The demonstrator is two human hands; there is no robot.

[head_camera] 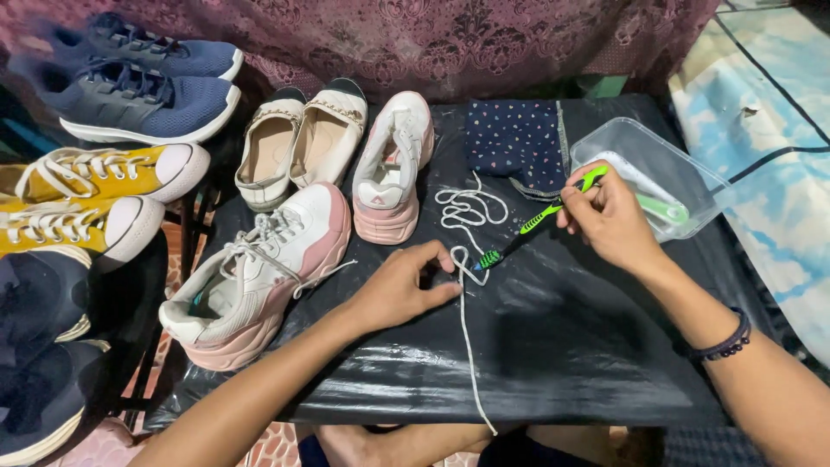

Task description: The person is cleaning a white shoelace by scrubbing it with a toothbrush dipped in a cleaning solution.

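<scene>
Nearest the camera, a white shoelace (468, 329) trails over the near edge of the desk (562, 346), which is covered in black plastic sheeting. The lace runs away from the viewer to the middle of the desk and ends in loose coils (471, 207) farther back.

The left hand (402, 287) lies palm down on the sheeting, fingers curled, thumb and fingertips pressing the lace against the surface. The right hand (609, 216) is closed around the handle of a green and black toothbrush (540, 218), held like a pen; the brush head meets the lace just beside the left fingertips. A dark beaded bracelet (724, 344) sits on the right forearm.

Left of the left hand, a white and pink sneaker (259, 277) rests on its sole, laces fitted. Its partner (393, 164) stands farther back, with no lace visible in its eyelets. Beside that, a pair of cream slip-on shoes (298, 143).

To the right and behind the right hand, a clear plastic container (683, 169) holds a white item and a green one. A folded navy dotted cloth (517, 143) lies at the far middle.

Off the desk on the left: dark shoes (39, 346) nearest, then yellow canvas sneakers (95, 195), then blue knit sneakers (138, 82) farthest. A maroon lace fabric (432, 39) hangs along the far side.
</scene>
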